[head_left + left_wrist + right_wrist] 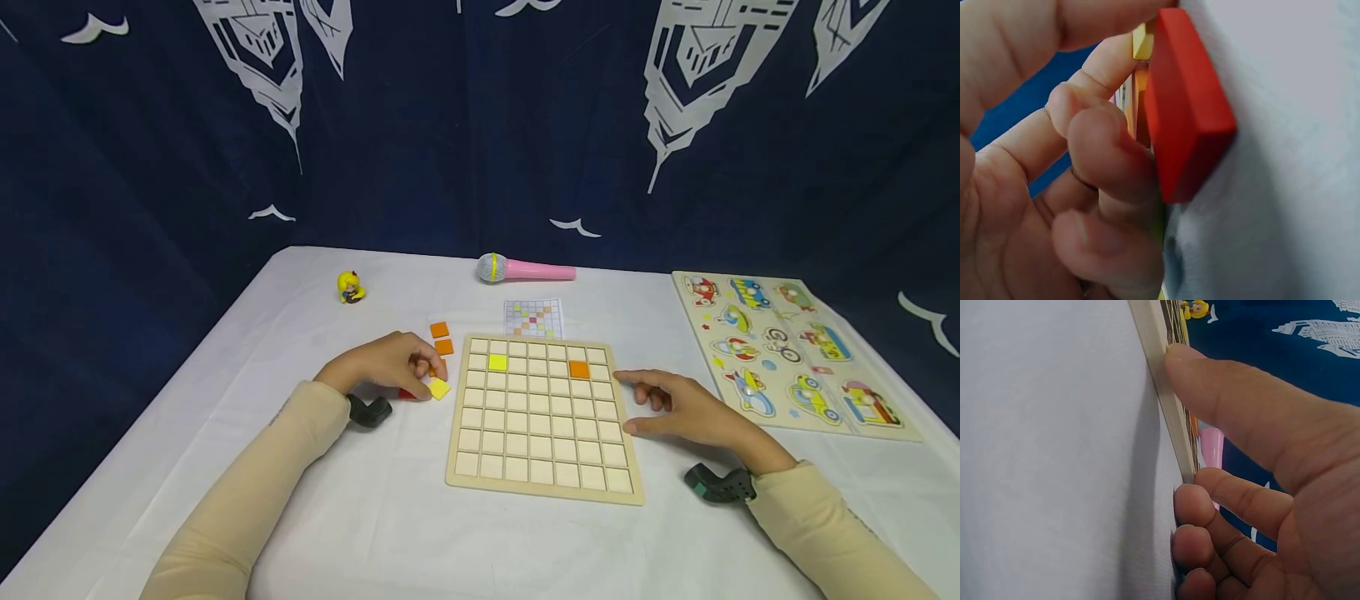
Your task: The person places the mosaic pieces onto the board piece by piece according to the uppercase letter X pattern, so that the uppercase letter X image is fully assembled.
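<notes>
Left hand [390, 362] rests on the white tablecloth [360, 517] just left of the wooden grid board [543, 412], fingers curled down over a small cluster of loose square tiles; the left-wrist view shows the fingertips [1110, 162] against the edge of a red tile [1188, 106] lying flat on the cloth, though whether it is truly pinched or only touched I cannot tell. Right hand [690, 408] lies relaxed and open at the board's right edge, thumb [1222, 394] pressed on the rim, holding nothing. Largest first: the board, a flat slab of pale wood with a grid of shallow square cells, looks stiff and light, steadied best by a flat press on its rim as the right hand does now. It carries a yellow tile [497, 362] in the upper left cells and an orange tile [579, 369] in the upper right. Beyond it lies a small pattern card [533, 318], thin paper, probably floppy. Smallest: the loose tiles, two orange ones [442, 338] and a pale yellow one [438, 388] beside the left fingers. These look rigid, light, smooth-faced with crisp edges; lying flat they offer little to grasp from above, so a pinch across two opposite side edges seems the surest hold.
</notes>
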The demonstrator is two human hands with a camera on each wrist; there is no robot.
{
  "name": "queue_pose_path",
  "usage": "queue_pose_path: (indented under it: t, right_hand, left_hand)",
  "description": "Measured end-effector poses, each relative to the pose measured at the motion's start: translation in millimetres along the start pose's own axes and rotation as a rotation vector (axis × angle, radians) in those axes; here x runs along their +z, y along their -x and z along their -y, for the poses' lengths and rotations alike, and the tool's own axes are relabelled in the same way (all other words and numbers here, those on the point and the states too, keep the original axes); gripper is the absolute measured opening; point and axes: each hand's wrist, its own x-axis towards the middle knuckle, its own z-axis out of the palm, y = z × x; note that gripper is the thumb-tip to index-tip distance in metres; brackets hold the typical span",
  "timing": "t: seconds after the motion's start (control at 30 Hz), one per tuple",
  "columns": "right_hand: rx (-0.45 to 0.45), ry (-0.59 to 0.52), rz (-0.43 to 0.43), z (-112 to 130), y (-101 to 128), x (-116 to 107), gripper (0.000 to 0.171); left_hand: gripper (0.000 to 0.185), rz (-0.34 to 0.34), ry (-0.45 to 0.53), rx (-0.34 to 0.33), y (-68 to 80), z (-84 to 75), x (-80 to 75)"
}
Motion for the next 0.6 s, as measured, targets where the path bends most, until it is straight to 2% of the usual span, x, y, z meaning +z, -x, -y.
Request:
queue_pose_path:
  t: [0.43,0.6]
  right_hand:
    - [0.000,-0.007,0.000,-1.2,-1.6,1.6,0.070]
    - [0.000,-0.002,0.000,-0.6,-1.4,1.3,0.070]
  left_hand:
    - [0.023,-0.047,-0.034,0.113,-2.8,-0.7,0.5]
    - [0.024,-0.065,-0.033,0.138,-3.1,-4.4,1.5]
